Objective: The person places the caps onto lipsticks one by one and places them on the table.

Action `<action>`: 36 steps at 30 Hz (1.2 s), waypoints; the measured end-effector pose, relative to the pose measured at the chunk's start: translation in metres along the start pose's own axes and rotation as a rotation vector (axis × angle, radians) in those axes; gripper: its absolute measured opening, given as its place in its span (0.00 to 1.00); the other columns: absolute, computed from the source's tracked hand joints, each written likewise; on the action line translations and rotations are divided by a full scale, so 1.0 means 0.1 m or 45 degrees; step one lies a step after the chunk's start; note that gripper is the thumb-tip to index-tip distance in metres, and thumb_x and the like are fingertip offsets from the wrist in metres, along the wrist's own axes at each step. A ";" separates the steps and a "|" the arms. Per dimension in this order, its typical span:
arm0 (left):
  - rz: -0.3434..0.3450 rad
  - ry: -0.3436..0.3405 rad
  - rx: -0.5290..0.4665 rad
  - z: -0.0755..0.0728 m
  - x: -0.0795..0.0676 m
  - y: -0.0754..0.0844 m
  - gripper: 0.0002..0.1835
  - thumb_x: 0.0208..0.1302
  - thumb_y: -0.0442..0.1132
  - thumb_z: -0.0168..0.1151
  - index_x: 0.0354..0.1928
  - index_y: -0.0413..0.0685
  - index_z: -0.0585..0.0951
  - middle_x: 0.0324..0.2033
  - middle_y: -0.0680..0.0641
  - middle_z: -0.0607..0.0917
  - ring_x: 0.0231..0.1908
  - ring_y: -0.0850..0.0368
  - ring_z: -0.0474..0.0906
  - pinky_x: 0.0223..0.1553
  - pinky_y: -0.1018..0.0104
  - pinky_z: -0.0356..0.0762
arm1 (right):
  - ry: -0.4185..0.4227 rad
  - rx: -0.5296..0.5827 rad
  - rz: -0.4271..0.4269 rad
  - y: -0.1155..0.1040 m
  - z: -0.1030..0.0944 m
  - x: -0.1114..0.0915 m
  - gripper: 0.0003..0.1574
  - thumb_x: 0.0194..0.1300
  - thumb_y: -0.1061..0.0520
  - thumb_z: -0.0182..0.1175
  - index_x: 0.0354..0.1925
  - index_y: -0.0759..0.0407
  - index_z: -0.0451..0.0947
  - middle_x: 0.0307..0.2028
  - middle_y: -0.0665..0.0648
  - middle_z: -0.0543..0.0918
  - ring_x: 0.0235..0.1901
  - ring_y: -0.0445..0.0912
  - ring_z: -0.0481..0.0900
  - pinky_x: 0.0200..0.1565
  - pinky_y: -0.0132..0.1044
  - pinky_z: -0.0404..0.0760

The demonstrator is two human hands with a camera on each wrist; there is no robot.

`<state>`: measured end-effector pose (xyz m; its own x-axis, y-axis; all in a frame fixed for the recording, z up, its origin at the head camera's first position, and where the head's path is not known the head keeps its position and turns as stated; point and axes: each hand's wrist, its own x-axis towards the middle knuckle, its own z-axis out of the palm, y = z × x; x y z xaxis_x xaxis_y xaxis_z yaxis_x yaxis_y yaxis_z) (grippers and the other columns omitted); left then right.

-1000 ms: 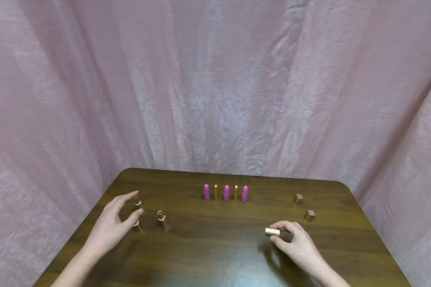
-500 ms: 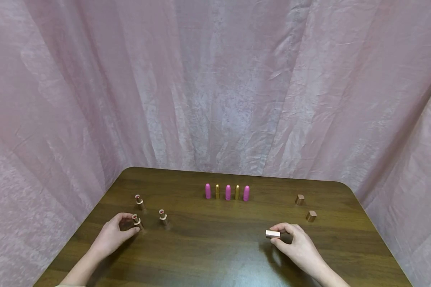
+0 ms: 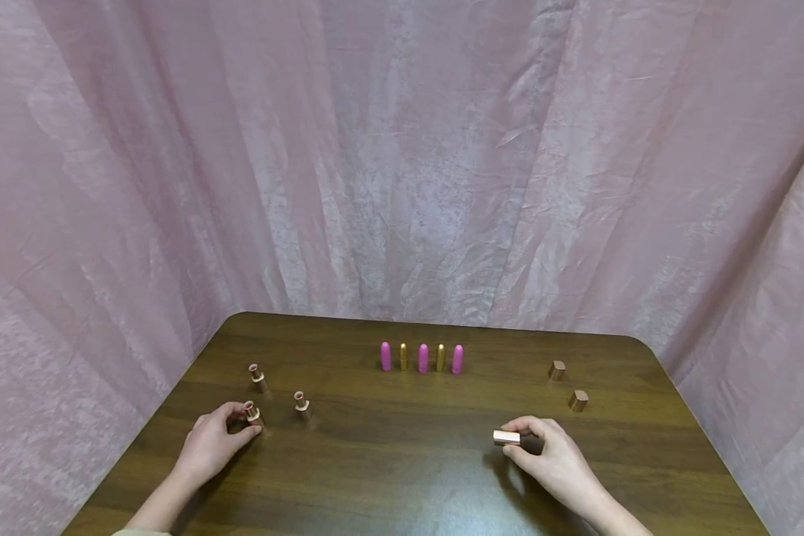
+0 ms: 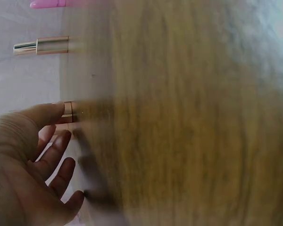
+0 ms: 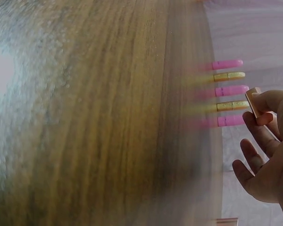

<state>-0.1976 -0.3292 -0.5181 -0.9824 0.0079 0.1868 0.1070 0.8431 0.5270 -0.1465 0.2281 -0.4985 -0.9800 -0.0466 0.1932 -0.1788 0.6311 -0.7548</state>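
Observation:
My left hand (image 3: 208, 445) has its thumb and index finger on either side of a rose-gold lipstick tube (image 3: 252, 414), which stands upright and uncapped on the table. In the left wrist view the fingers cover most of that tube (image 4: 67, 113). Two more uncapped lipstick tubes stand close by, one behind (image 3: 257, 378) and one to the right (image 3: 302, 407). My right hand (image 3: 552, 455) pinches a rose-gold lipstick cap (image 3: 506, 438), lying sideways between thumb and fingertips above the table. The right wrist view shows the cap (image 5: 254, 106) tilted in the fingers.
Toward the back middle stands a row of several bullet-shaped pieces, pink ones (image 3: 423, 359) alternating with gold ones (image 3: 440, 358). Two rose-gold caps stand at the right, one farther back (image 3: 557, 371) and one nearer (image 3: 579, 401). Pink curtains (image 3: 402, 164) hang behind the brown wooden table (image 3: 402, 461).
My left hand has come down and toward me from above the left tubes and closed around the nearest one. My right hand stays nearly in place with the cap.

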 end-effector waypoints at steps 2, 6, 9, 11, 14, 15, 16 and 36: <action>0.001 0.008 0.006 0.00 0.00 0.00 0.17 0.62 0.49 0.75 0.45 0.48 0.84 0.42 0.49 0.89 0.50 0.40 0.82 0.45 0.35 0.74 | -0.002 0.005 0.006 0.01 0.01 0.00 0.18 0.57 0.54 0.77 0.42 0.33 0.84 0.36 0.38 0.82 0.44 0.42 0.80 0.46 0.37 0.78; -0.038 -0.008 -0.045 -0.02 -0.02 0.00 0.16 0.63 0.49 0.74 0.44 0.48 0.83 0.44 0.47 0.88 0.50 0.40 0.81 0.47 0.38 0.74 | 0.006 -0.007 -0.005 0.02 0.01 0.00 0.18 0.57 0.54 0.77 0.42 0.33 0.84 0.36 0.37 0.82 0.44 0.43 0.80 0.46 0.38 0.78; -0.074 -0.026 -0.099 -0.06 -0.03 0.01 0.18 0.65 0.49 0.72 0.47 0.44 0.82 0.46 0.44 0.87 0.51 0.41 0.80 0.50 0.41 0.74 | 0.024 -0.040 -0.024 0.02 0.00 0.00 0.18 0.57 0.53 0.77 0.42 0.33 0.84 0.36 0.35 0.82 0.44 0.42 0.78 0.46 0.38 0.77; -0.069 -0.026 -0.130 -0.10 -0.03 0.04 0.18 0.66 0.48 0.71 0.48 0.43 0.81 0.47 0.43 0.86 0.52 0.41 0.80 0.51 0.41 0.74 | 0.043 -0.061 -0.040 0.02 -0.01 -0.01 0.18 0.57 0.53 0.78 0.42 0.33 0.84 0.36 0.34 0.82 0.44 0.42 0.77 0.46 0.39 0.77; -0.019 0.002 -0.142 -0.17 -0.03 0.13 0.17 0.66 0.47 0.71 0.49 0.44 0.81 0.48 0.42 0.86 0.53 0.40 0.79 0.52 0.41 0.73 | 0.064 -0.081 -0.057 0.02 -0.03 -0.01 0.18 0.58 0.52 0.77 0.43 0.32 0.84 0.37 0.34 0.81 0.45 0.41 0.77 0.46 0.41 0.77; 0.002 0.016 -0.139 -0.19 -0.03 0.17 0.17 0.66 0.47 0.71 0.49 0.46 0.81 0.48 0.43 0.86 0.54 0.40 0.78 0.53 0.41 0.73 | 0.068 -0.085 -0.061 0.02 -0.04 -0.01 0.18 0.58 0.52 0.77 0.43 0.32 0.84 0.37 0.34 0.81 0.45 0.41 0.76 0.46 0.41 0.77; 0.025 0.028 -0.136 -0.21 -0.03 0.22 0.17 0.66 0.48 0.71 0.49 0.47 0.81 0.48 0.43 0.85 0.53 0.41 0.78 0.52 0.41 0.72 | 0.071 -0.091 -0.067 0.02 -0.04 -0.01 0.18 0.58 0.51 0.77 0.43 0.32 0.84 0.37 0.33 0.81 0.45 0.41 0.76 0.47 0.42 0.77; 0.744 0.176 0.115 0.00 0.04 1.25 0.16 0.54 0.40 0.79 0.43 0.64 0.85 0.38 0.66 0.82 0.40 0.65 0.74 0.53 0.51 0.72 | 0.097 -0.121 -0.077 0.04 -0.05 -0.03 0.17 0.57 0.51 0.78 0.43 0.34 0.84 0.38 0.34 0.81 0.45 0.41 0.76 0.46 0.43 0.76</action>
<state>-0.1886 -0.2232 -0.4515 -0.7352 0.4182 0.5334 0.6032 0.7626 0.2335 -0.1441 0.2347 -0.4984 -0.9577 -0.0297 0.2863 -0.2244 0.6998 -0.6782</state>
